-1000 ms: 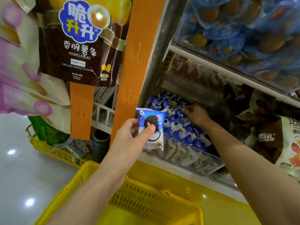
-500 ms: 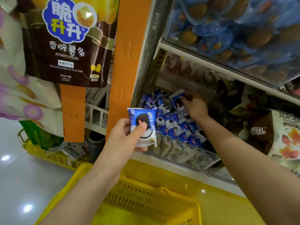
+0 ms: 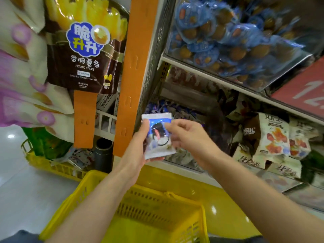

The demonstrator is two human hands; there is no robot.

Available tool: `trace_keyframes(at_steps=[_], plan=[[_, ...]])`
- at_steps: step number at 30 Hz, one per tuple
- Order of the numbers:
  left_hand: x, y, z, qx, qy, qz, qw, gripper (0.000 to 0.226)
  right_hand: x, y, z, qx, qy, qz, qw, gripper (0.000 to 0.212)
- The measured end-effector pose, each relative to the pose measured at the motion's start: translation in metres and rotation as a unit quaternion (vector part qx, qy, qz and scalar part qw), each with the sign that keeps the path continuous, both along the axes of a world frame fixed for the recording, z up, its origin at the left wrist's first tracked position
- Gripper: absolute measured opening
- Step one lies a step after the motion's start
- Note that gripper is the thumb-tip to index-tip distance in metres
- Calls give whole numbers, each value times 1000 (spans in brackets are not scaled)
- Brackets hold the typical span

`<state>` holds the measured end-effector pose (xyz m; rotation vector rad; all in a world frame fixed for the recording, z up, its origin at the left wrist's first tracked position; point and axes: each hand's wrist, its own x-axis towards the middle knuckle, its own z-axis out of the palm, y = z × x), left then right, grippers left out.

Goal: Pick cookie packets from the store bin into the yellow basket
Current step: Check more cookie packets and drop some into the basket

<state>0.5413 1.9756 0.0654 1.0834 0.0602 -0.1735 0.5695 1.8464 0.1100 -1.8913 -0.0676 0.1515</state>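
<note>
Above basket [image 3: 149, 207]: left hand [image 3: 140, 146] fingers wrapped round packet [image 3: 158, 148]; right hand [image 3: 189, 137] fingers pinching same packet's right edge; blurred.

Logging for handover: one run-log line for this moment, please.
left hand: holds packet | right hand: pinches packet edge | basket: packet not yet in

The cookie packet [image 3: 158, 137] is held between the left hand [image 3: 138, 146] and the right hand [image 3: 188, 137], above the basket [image 3: 157, 204] and before the store bin [image 3: 185, 162], with a potato sticks bag [image 3: 84, 55] hanging upper left and a shelf [image 3: 210, 74] of snack packs [image 3: 219, 37] above the bin.
</note>
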Motion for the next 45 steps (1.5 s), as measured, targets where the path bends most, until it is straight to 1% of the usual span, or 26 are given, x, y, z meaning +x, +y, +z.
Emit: trace_keyframes(at_steps=[4,5,7,8,10,11,13,17,19,21,23,25,27,29,31,34,36,39,41,42,45], plan=[[-8,0,-1,0,-39,-16,999,58,-15,6,-3,11,-45,0,999,10],[-9,1,-1,-2,-40,-16,999,57,-16,6,-3,15,-50,-15,999,11],[-10,4,0,-12,-39,-19,999,53,-16,2,-4,-9,-59,-55,997,14],[-10,5,1,-18,-40,-24,999,51,-15,-1,-5,-25,-49,-62,997,20],[-9,6,2,-16,-43,-38,998,50,-14,-5,-6,-41,3,-27,999,32],[-9,6,2,-14,-41,-43,998,48,-14,-7,-6,-42,27,3,999,32],[-6,6,2,-9,-33,-49,998,43,-14,-9,-6,-34,46,42,997,30],[-3,8,0,10,-23,-36,999,30,-1,-15,-8,-37,46,46,997,26],[-1,9,-1,16,-21,-13,1000,25,17,-18,-6,-43,31,6,999,24],[3,11,-1,20,-19,4,1000,24,45,-25,-3,-36,-19,-80,996,25],[7,11,1,21,-21,10,1000,27,79,-34,1,-54,-86,-171,980,31],[11,11,3,27,-24,14,999,30,110,-40,-2,-99,-135,-228,959,33],[16,11,5,33,-25,19,999,32,136,-43,-10,-179,-144,-245,942,34],[20,10,4,50,-28,24,998,31,157,-43,-20,-259,-123,-228,931,38],[25,11,2,60,-25,28,998,30,170,-41,-28,-304,-105,-188,928,38],[30,12,2,60,-18,30,998,31,180,-41,-38,-331,-82,-131,931,33],[33,14,1,73,-15,35,997,32,180,-44,-42,-343,-79,-110,929,30],[37,14,0,88,-12,40,995,32,183,-49,-44,-360,-60,-86,927,36],[38,13,1,90,-9,44,995,33,185,-49,-43,-370,-32,-77,925,32],[38,13,1,93,-6,46,995,34,185,-47,-44,-370,-22,-77,925,34],[39,12,0,95,2,53,994,32,190,-36,-52,-369,-24,-81,926,40]])
